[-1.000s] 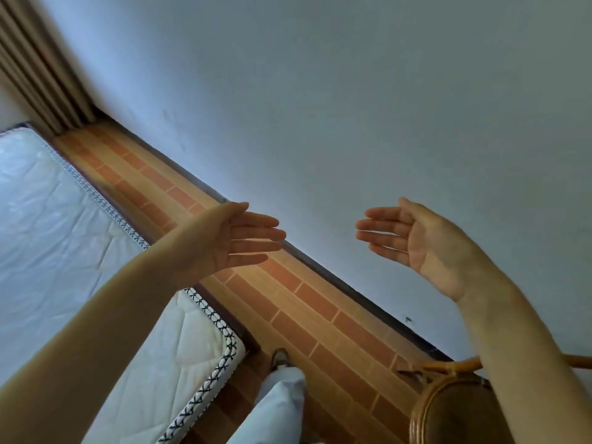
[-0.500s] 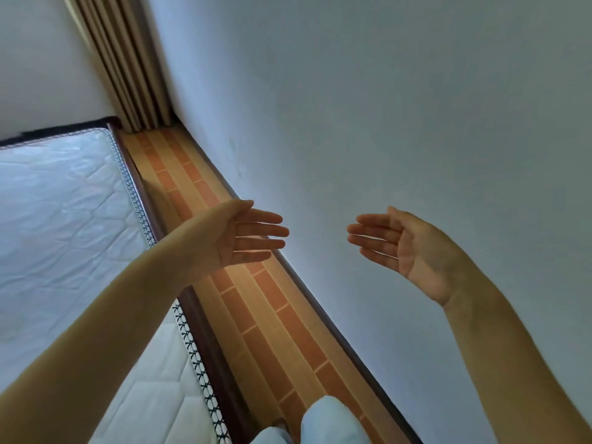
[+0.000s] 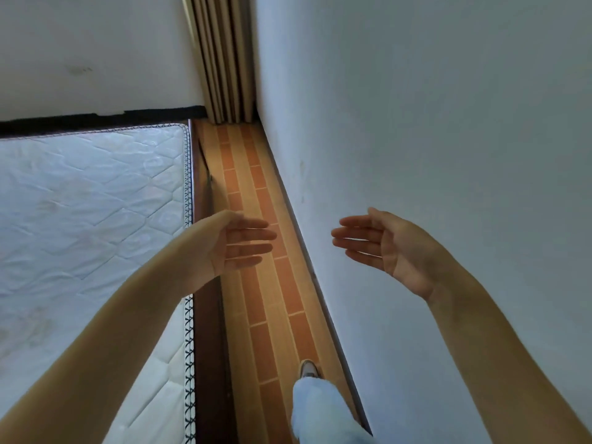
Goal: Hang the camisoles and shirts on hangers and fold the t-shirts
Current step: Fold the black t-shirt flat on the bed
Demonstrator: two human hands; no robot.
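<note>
No camisole, shirt, t-shirt or hanger is in view. My left hand (image 3: 237, 243) is held out in front of me above the strip of floor, fingers straight, palm turned to the right, holding nothing. My right hand (image 3: 387, 246) is raised opposite it in front of the wall, fingers straight, palm turned to the left, also holding nothing. The two palms face each other with a gap between the fingertips.
A bare white quilted mattress (image 3: 89, 213) on a dark wooden bed frame (image 3: 205, 347) fills the left. A narrow strip of brick-patterned floor (image 3: 272, 299) runs between bed and white wall (image 3: 448, 139). Beige curtains (image 3: 224, 59) hang in the far corner. My leg and shoe (image 3: 309, 370) stand on the floor.
The view has swung left, so the floor strip now runs nearly straight ahead; the wicker chair has left the view. Both hands stay raised and open, facing each other.
</note>
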